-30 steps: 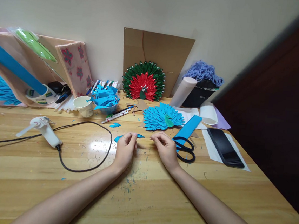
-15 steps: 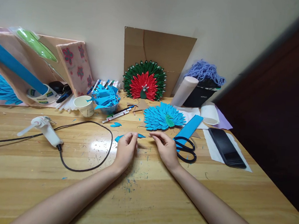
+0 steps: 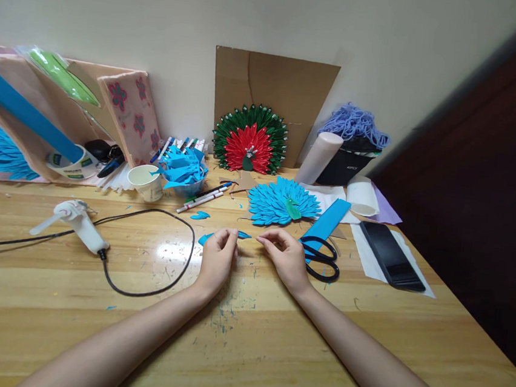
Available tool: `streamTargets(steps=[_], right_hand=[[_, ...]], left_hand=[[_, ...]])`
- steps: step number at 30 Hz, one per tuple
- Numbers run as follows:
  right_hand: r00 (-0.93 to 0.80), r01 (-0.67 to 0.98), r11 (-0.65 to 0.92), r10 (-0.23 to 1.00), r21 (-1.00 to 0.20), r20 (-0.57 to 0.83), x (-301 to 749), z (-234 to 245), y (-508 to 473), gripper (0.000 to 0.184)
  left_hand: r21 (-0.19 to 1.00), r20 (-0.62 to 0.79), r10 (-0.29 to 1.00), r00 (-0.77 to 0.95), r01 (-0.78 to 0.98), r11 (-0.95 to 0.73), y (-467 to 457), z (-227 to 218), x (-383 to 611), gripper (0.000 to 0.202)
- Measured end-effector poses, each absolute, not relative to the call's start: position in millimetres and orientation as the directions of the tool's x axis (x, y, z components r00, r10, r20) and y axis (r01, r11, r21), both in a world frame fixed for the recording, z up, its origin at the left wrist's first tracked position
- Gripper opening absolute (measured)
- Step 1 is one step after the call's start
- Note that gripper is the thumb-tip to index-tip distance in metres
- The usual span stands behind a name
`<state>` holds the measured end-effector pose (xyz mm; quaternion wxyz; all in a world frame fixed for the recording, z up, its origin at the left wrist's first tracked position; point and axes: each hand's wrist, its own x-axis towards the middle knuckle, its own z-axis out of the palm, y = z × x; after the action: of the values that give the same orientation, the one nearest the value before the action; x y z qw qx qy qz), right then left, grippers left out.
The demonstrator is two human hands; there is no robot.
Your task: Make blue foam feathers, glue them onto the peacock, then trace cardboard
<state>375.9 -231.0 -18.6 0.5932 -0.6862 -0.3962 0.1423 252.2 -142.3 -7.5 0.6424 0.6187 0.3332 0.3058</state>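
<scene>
My left hand [image 3: 218, 256] rests on the wooden table [image 3: 270, 353] with its fingers curled in, pinched on a small blue petal piece [image 3: 243, 235] whose tip shows past the fingertips. Another blue piece [image 3: 205, 238] pokes out on its left side. My right hand [image 3: 285, 256] lies a little to the right, fingers curled and pinched, and I cannot make out anything in them. Just beyond both hands lies a blue paper peacock fan [image 3: 281, 202]. Black scissors [image 3: 322, 259] lie touching the right hand's far side.
A white glue gun [image 3: 76, 225] with a black cable [image 3: 148, 292] lies at left. A paper cup [image 3: 146, 183], a tub of blue scraps [image 3: 182, 171], pens [image 3: 202, 199], a red-green peacock fan [image 3: 249, 141], a blue strip [image 3: 327, 221] and a black phone [image 3: 391, 255] stand behind.
Both hands have stayed almost still; the right hand's fingers have curled in slightly.
</scene>
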Motion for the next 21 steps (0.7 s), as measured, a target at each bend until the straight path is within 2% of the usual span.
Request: streamTargets(steps=[5, 9, 15, 21], right_hand=[[0.636, 0.371, 0.000, 0.729, -0.929, 0.254, 376.3, -17.8, -231.1, 0.020], [0.623, 0.340, 0.070, 0.730, -0.938, 0.281, 373.8, -14.8, -231.3, 0.019], [0.513, 0.528, 0.081, 0.763, -0.845, 0.394, 369.5, -3.6, -234.7, 0.010], [0.505, 0.557, 0.071, 0.762, -0.827, 0.406, 369.8, -4.6, -232.7, 0.008]], left_hand=[[0.998, -0.052, 0.803, 0.594, 0.017, 0.052, -142.0, -9.2, 252.5, 0.037], [0.998, -0.046, 0.800, 0.599, 0.003, 0.056, -142.3, -9.5, 252.9, 0.036], [0.998, -0.018, 0.795, 0.607, 0.063, -0.025, -143.8, -4.8, 251.8, 0.037], [0.995, -0.044, 0.770, 0.637, 0.099, -0.025, -143.9, -4.7, 251.6, 0.036]])
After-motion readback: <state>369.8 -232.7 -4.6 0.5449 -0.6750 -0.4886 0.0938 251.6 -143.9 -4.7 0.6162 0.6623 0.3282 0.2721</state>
